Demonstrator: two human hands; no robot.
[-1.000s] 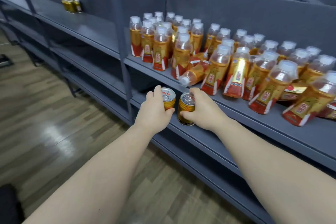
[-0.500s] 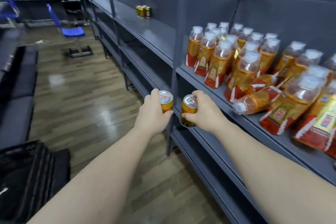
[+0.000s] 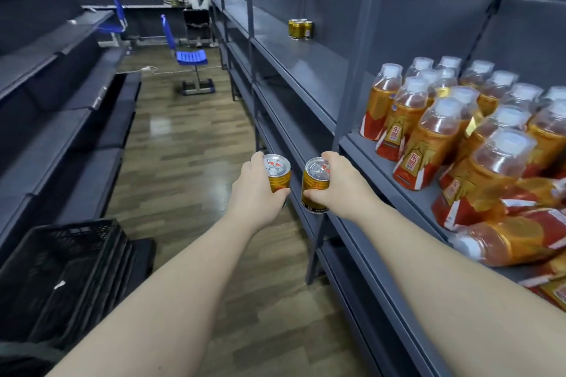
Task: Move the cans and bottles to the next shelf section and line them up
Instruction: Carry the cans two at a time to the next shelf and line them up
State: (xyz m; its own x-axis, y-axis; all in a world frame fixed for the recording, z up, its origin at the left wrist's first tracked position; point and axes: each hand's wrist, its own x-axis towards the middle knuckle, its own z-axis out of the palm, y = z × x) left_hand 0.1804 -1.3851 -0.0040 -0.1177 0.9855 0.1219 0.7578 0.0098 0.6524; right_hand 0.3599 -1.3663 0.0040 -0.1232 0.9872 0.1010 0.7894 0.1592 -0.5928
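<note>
My left hand (image 3: 255, 191) grips a small gold can (image 3: 278, 173) with a silver top. My right hand (image 3: 340, 182) grips a second gold can (image 3: 315, 185) beside it. Both cans hang in the aisle in front of the grey shelf upright (image 3: 343, 119). Several orange drink bottles (image 3: 435, 138) with white caps crowd the shelf section on the right, some lying on their sides (image 3: 508, 240). In the neighbouring section to the left, a small cluster of gold cans (image 3: 300, 28) stands near the back of the grey shelf board (image 3: 294, 61).
A black plastic crate (image 3: 61, 272) sits on the floor at lower left. Dark shelving (image 3: 61, 95) lines the left side of the wooden-floored aisle. A blue chair (image 3: 188, 56) stands farther down, and a seated person (image 3: 197, 3) is at the far end.
Both hands have lifted their cans off the lower shelf and carried them left into the aisle. My view has swung left, bringing the neighbouring shelf section and the aisle into sight.
</note>
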